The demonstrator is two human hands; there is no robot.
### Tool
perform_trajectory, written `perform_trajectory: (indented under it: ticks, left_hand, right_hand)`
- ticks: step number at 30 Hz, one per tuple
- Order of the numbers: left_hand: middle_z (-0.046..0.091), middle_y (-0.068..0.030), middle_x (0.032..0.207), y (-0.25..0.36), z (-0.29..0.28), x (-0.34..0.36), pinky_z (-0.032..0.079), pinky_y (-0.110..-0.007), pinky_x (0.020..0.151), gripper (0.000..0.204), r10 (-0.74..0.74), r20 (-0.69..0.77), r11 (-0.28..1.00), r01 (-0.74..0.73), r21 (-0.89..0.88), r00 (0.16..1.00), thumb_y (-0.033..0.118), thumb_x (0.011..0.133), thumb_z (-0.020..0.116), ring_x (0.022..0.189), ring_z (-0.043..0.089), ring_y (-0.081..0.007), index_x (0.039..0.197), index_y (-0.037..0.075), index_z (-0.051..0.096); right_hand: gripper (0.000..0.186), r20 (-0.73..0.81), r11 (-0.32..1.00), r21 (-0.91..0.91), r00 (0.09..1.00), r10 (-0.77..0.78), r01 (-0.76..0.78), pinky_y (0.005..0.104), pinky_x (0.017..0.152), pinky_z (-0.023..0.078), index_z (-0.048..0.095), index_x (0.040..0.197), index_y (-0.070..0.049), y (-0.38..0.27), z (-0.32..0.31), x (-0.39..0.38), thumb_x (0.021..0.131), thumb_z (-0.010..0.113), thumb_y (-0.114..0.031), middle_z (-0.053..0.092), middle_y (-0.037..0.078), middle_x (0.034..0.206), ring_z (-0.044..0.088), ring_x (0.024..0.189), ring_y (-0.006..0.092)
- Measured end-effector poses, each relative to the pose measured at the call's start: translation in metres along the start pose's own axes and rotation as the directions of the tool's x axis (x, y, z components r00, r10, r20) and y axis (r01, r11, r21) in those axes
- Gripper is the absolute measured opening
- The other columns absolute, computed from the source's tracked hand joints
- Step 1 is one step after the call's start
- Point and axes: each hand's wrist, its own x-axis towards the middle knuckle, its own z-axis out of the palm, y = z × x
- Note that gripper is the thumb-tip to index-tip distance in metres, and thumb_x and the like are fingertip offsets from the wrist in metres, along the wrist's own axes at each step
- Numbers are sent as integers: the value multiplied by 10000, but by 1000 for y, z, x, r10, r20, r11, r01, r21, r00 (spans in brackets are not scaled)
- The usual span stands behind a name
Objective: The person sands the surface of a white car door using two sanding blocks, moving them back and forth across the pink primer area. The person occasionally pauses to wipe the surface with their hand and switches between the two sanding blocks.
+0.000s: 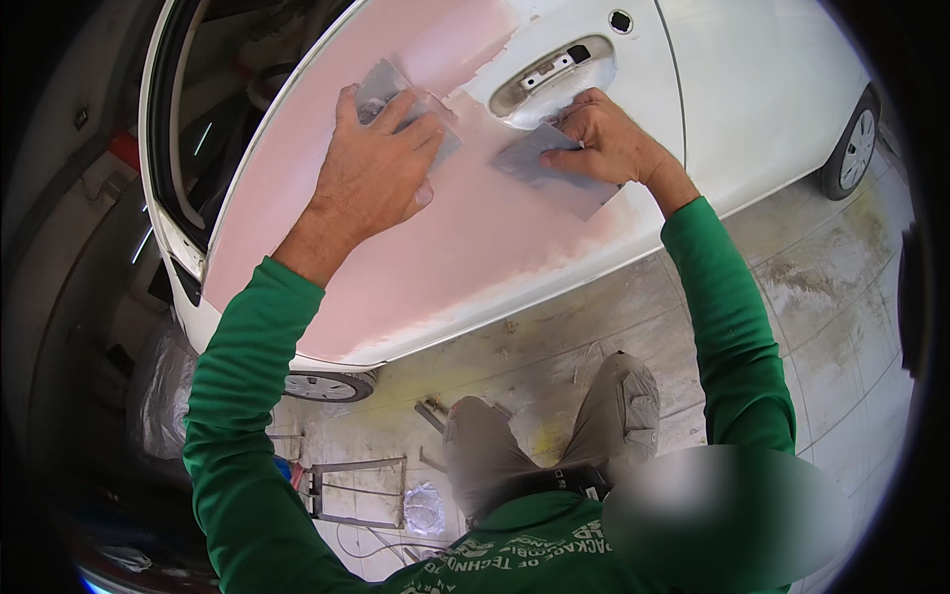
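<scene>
A white car (752, 74) fills the view from 9 o'clock through 12 to 2 o'clock, above a tiled floor (821, 267) with dusty and yellowish stains. On its side, a broad pink patch (426, 267) spreads around and up to 11 o'clock, its edge fading unevenly into the white. One wheel (851, 148) shows at 2 o'clock, another wheel (332, 386) at 8, and a metal frame (356, 490) on the floor at 7.

The left hand (376, 168) is over the pink patch at 11 o'clock; its grip is closed on a grey scraper (386, 81), fingers laid across the top. The right hand (606, 144) is at 1 o'clock, its grip pinching a second scraper (574, 188), thumb on the upper face, just below the handle recess (520, 97). Whether either blade presses on the panel is hard to tell. Smallest is a dark round hole (620, 22) toward 1 o'clock.

The step in hand looks like spreading or smoothing filler over the patch. The next move probably calls for a low, even blade angle and steady pressure, keeping clear of the recess.
</scene>
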Motion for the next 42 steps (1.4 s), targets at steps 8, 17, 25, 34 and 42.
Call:
perform_trajectory:
  ticks: [8,17,25,34,42]
  left_hand:
    - [593,15,1307,-5,-23,74,294,-639,1105,560,102,-189,992,-85,93,977,373,774,786,1354,460,-217,1279,172,653]
    - [598,38,1294,0,-26,100,300,-654,1106,514,100,-169,987,-76,140,981,378,798,771,1341,476,-199,1260,176,668]
    - [582,40,1316,2,9,33,336,-678,1070,540,13,-143,992,4,122,990,382,812,756,1359,434,-193,1301,178,651]
    - [550,41,1378,-1,64,-111,327,-700,1050,563,-155,-70,987,157,18,985,342,781,764,1367,416,-209,1306,172,648]
    - [581,8,1364,5,21,-80,257,-672,1105,577,-157,-96,978,141,-153,983,323,758,765,1349,459,-222,1296,147,650]
  right_hand:
    - [392,-9,996,90,1000,-28,29,351,910,425,627,549,-41,7,-4,-5,778,776,-322,573,83,568,511,907,285]
    - [407,-18,997,71,999,-41,42,343,921,422,607,530,-43,5,0,-3,777,771,-321,539,75,524,519,837,250]
    - [326,-22,995,98,1000,-22,24,346,898,435,636,592,-47,2,2,-6,770,812,-256,605,39,613,509,948,256]
    - [196,57,996,89,998,19,-24,331,1010,389,790,821,-66,-5,0,-1,789,773,-260,687,50,726,539,1010,236]
    - [274,51,999,-35,998,30,-29,344,1004,361,666,623,-50,-4,2,2,772,794,-241,628,59,650,539,869,225]
